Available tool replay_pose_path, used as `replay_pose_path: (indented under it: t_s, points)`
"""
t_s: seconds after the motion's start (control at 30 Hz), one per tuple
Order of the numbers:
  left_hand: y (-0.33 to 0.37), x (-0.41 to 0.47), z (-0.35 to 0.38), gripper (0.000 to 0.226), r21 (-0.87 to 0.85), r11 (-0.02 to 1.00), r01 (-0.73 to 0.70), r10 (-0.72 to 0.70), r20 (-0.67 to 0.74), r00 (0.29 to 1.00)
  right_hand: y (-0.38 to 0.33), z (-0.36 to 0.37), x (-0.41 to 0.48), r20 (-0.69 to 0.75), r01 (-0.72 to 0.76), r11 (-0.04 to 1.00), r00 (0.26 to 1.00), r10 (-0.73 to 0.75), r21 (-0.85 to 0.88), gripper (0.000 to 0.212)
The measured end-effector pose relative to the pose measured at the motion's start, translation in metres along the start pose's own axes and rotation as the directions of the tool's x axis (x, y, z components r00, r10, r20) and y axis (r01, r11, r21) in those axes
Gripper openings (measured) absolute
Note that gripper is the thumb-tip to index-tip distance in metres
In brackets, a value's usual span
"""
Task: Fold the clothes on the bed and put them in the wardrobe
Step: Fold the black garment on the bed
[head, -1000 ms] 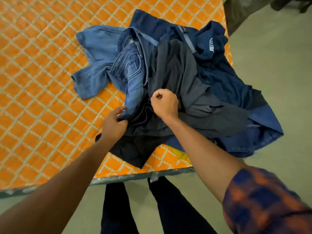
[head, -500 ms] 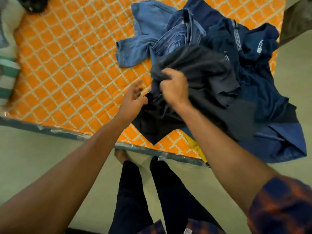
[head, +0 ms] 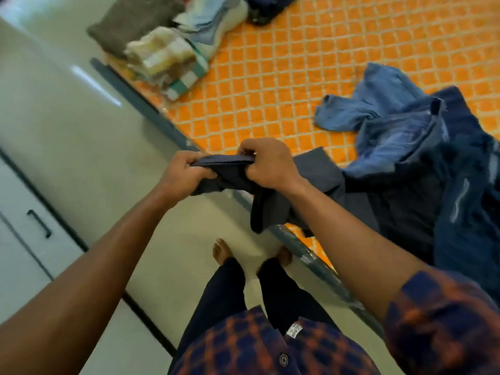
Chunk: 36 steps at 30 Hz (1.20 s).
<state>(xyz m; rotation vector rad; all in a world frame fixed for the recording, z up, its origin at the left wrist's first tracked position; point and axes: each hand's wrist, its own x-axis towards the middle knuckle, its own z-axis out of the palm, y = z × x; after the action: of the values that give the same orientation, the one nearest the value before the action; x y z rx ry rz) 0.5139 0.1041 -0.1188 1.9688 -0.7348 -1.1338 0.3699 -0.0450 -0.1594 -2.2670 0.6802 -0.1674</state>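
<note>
Two hands work on one garment: the left hand [head: 186, 173] and the right hand [head: 269, 165] both clench the bunched top edge of a dark grey cloth garment [head: 266, 209], fingers [head: 246, 150] curled over the fabric and thumbs pinching it from below, with a short taut strip of cloth between the two fists. The garment is lifted at the near edge of the orange quilted bed [head: 284, 85] with its pale lattice pattern. One part hangs down past the bed's edge and another part trails back onto the cover. Just beside it on the right lies a loose heap of two more pieces, a pair of light blue denim jeans [head: 378, 112] and a dark navy garment [head: 465, 190] that touches and partly overlaps them. At the far end of the bed sit folded stacks (blurred, so the count is unsure, but about four): a grey-brown one [head: 130, 25], a pale striped one [head: 165, 59], a light blue and white one [head: 213, 21] and a dark one [head: 266, 8]. On the left, across the pale glossy floor [head: 94, 125], stands a white cabinet front [head: 16, 212] with one black bar handle [head: 39, 223] — its panels are closed, so its contents do not show. Two bare feet [head: 220, 251] stand on the floor by the bed.
</note>
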Motion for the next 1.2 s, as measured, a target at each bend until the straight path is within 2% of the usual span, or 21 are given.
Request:
replay_pose_path:
  t_s: [0.07,0.13,0.23,0.3,0.43,0.5,0.57,0.63,0.7,0.77,0.8,0.83,0.9,0.97,1.03,1.07,1.13,1.2]
  points:
    - [-0.012,-0.026,-0.034,0.011,-0.069,0.995,0.074,-0.076,-0.03,0.997,-0.015,0.015,0.007,-0.048,0.06,0.991,0.997,-0.066,-0.121,0.03]
    - [-0.028,-0.049,-0.065,0.016,-0.111,0.99,0.092,-0.107,-0.136,0.985,-0.023,0.026,0.012,-0.068,0.035,0.986,0.997,-0.046,-0.161,0.03]
    - [-0.066,-0.087,-0.114,0.018,-0.164,0.978,0.131,-0.177,-0.312,0.934,-0.038,0.043,0.017,-0.09,-0.084,0.99,0.993,0.074,-0.111,0.031]
    - [-0.088,-0.108,-0.136,0.023,-0.177,0.973,0.148,-0.204,-0.359,0.911,-0.048,0.051,0.02,-0.09,-0.14,0.987,0.987,0.133,-0.074,0.036]
    - [-0.141,-0.171,-0.183,0.031,-0.348,0.93,0.122,-0.288,-0.482,0.827,-0.096,0.083,0.036,0.021,-0.153,0.988,0.988,0.154,-0.033,0.035]
    - [-0.168,-0.202,-0.202,0.021,-0.441,0.895,0.067,-0.336,-0.567,0.752,-0.115,0.098,0.041,0.086,-0.143,0.99,0.986,0.143,-0.013,0.03]
    - [-0.192,-0.232,-0.215,0.004,-0.507,0.862,0.019,-0.388,-0.634,0.669,-0.136,0.109,0.049,0.168,-0.17,0.978,0.975,0.149,0.124,0.018]
    - [-0.209,-0.262,-0.224,0.019,-0.508,0.861,0.011,-0.408,-0.678,0.611,-0.159,0.121,0.056,0.321,-0.251,0.923,0.935,0.153,0.292,0.02]
    - [-0.217,-0.284,-0.229,0.023,-0.484,0.875,0.02,-0.386,-0.673,0.631,-0.181,0.127,0.062,0.515,-0.361,0.849,0.848,0.127,0.386,0.02]
    - [-0.221,-0.311,-0.239,0.021,-0.515,0.855,0.053,-0.397,-0.587,0.706,-0.211,0.131,0.065,0.652,-0.433,0.796,0.755,0.063,0.423,0.01]
    - [-0.218,-0.322,-0.244,0.019,-0.555,0.828,0.081,-0.405,-0.49,0.772,-0.224,0.128,0.068,0.692,-0.468,0.765,0.721,0.04,0.443,0.019]
    - [-0.214,-0.333,-0.249,0.027,-0.614,0.784,0.092,-0.401,-0.387,0.83,-0.236,0.124,0.072,0.723,-0.502,0.733,0.691,0.021,0.459,0.027]
    - [-0.205,-0.351,-0.256,0.043,-0.736,0.677,0.009,-0.33,-0.293,0.897,-0.26,0.113,0.078,0.758,-0.593,0.606,0.651,-0.027,0.531,0.025]
    - [-0.205,-0.357,-0.25,0.053,-0.839,0.53,-0.125,-0.331,-0.34,0.88,-0.274,0.107,0.083,0.744,-0.644,0.47,0.667,-0.042,0.604,0.026]
    - [-0.213,-0.345,-0.238,0.052,-0.893,0.43,-0.131,-0.433,-0.331,0.839,-0.28,0.111,0.087,0.721,-0.665,0.408,0.693,0.025,0.625,0.04]
    - [-0.213,-0.337,-0.228,0.044,-0.9,0.429,-0.08,-0.486,-0.305,0.819,-0.28,0.116,0.087,0.716,-0.688,0.385,0.692,0.093,0.616,0.046]
    - [-0.209,-0.325,-0.214,0.03,-0.873,0.487,0.027,-0.559,-0.288,0.777,-0.277,0.126,0.093,0.68,-0.724,0.38,0.682,0.27,0.575,0.04]
    - [-0.203,-0.321,-0.201,0.023,-0.873,0.488,0.001,-0.542,-0.302,0.785,-0.262,0.127,0.101,0.656,-0.762,0.327,0.647,0.389,0.559,0.031]
